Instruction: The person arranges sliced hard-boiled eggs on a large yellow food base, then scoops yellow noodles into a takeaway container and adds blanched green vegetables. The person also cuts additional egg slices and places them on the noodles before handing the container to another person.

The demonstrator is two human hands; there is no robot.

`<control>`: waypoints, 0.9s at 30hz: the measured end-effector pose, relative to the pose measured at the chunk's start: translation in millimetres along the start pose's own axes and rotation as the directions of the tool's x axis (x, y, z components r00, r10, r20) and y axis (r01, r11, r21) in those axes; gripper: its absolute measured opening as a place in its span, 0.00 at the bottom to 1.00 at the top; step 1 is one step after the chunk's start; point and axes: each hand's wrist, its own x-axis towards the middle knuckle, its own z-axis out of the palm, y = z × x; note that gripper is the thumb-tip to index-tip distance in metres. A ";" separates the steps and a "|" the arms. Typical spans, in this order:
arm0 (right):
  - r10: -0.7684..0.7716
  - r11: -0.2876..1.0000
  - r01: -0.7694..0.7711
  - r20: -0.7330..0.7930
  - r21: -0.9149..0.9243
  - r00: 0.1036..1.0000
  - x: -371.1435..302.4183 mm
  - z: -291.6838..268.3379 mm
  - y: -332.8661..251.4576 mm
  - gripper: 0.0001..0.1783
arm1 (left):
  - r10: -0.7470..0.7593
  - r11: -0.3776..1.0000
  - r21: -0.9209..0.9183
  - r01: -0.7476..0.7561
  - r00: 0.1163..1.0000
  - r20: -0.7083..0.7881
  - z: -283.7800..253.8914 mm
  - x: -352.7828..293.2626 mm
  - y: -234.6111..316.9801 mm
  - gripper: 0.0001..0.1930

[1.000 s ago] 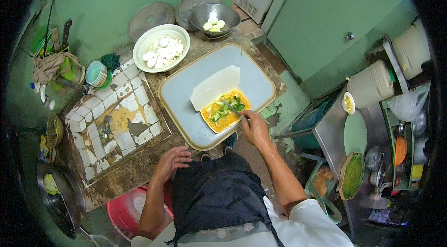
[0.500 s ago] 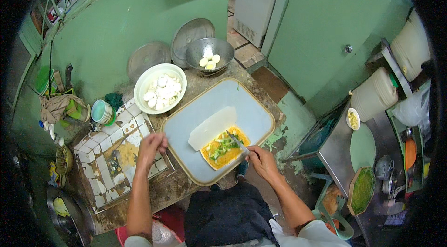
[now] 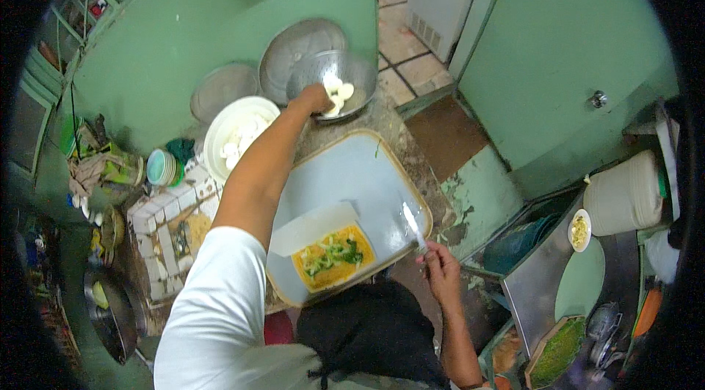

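My left arm stretches over the tray, and my left hand [image 3: 316,98] is inside the metal colander [image 3: 365,78] at the peeled white boiled eggs [image 3: 342,89]. Its fingertips are hidden, so whether an egg is held does not show. Off the tray's right edge, my right hand [image 3: 442,266] grips a knife [image 3: 413,222], its blade pointing up and away over the tray. An opened white takeaway box [image 3: 312,230] lies on the pale blue tray [image 3: 345,170]. Orange-yellow food with chopped greens [image 3: 334,258] fills its near half.
Left of the colander stands a white bowl [image 3: 214,142] of white pieces, partly behind my arm. Round metal lids [image 3: 283,52] lean on the green wall. Stacked cups [image 3: 163,168] sit farther left. A steel counter [image 3: 540,265] at right carries a small bowl [image 3: 579,230] and a tray of chopped greens [image 3: 558,352].
My left hand has gone from beside the tray up into the colander. My right hand has drawn the knife off the food toward the tray's right edge. The view has shifted.
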 end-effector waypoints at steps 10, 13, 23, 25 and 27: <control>-0.124 0.967 0.170 0.233 -0.190 0.965 23.3 2.9 -4.9 0.14 | 0.090 0.995 0.037 -0.089 0.996 -0.023 20.1 8.9 10.7 0.19; -0.268 0.877 0.363 0.305 -0.316 0.914 14.4 19.7 -9.9 0.15 | 0.066 0.982 -0.177 -0.069 0.998 -0.021 3.6 -7.0 6.9 0.20; -0.204 0.943 0.171 -0.090 -0.285 0.975 -48.4 63.2 11.6 0.15 | 0.127 -0.229 -0.957 -0.176 0.970 -0.209 -112.1 -232.4 -109.9 0.25; -0.301 0.911 0.268 -0.061 -0.315 0.952 -75.6 84.3 14.9 0.16 | -0.012 -0.212 -0.971 -0.113 0.994 -0.113 -98.3 -296.7 -134.5 0.26; -0.215 0.908 0.203 0.009 -0.366 0.977 -106.8 113.1 16.1 0.16 | -0.135 0.045 -0.999 -0.031 0.990 -0.037 -61.9 -356.5 -150.3 0.25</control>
